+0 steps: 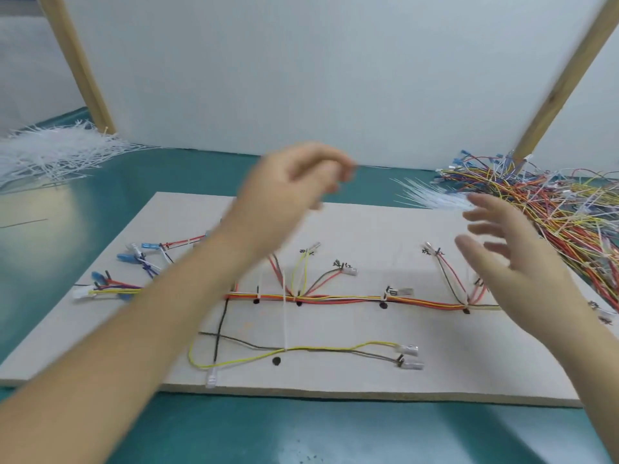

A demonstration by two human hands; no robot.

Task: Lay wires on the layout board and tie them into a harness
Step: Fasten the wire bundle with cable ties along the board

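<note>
Hands first: two bare ones hang above the board (335,373), both blurred. The left hand (288,192) is raised over the board's far edge with fingers curled toward the thumb; a thin pale strand seems to run from the fingertips to the right, but whether it is pinched I cannot tell. The right hand (512,256) hovers over the board's right part, fingers spread and nearly straight, holding nothing.

One board lies on the green table (335,430). Along its middle runs one main bundle (351,299) of red, orange and yellow wires, with white ties around it at several spots and branches fanning up to small connectors. One long tie (285,316) stands across the bundle, reaching down to a loose yellow wire (301,349) and a dark one beside it. Blue-tipped wires (134,262) lie at the board's left end, partly hidden by the left forearm.

Two tie heaps show: one tie pile (57,152) far left, and a smaller sheaf (432,195) just beside the wire heap (552,202) at far right. Two wooden posts (77,61) frame a white wall.
</note>
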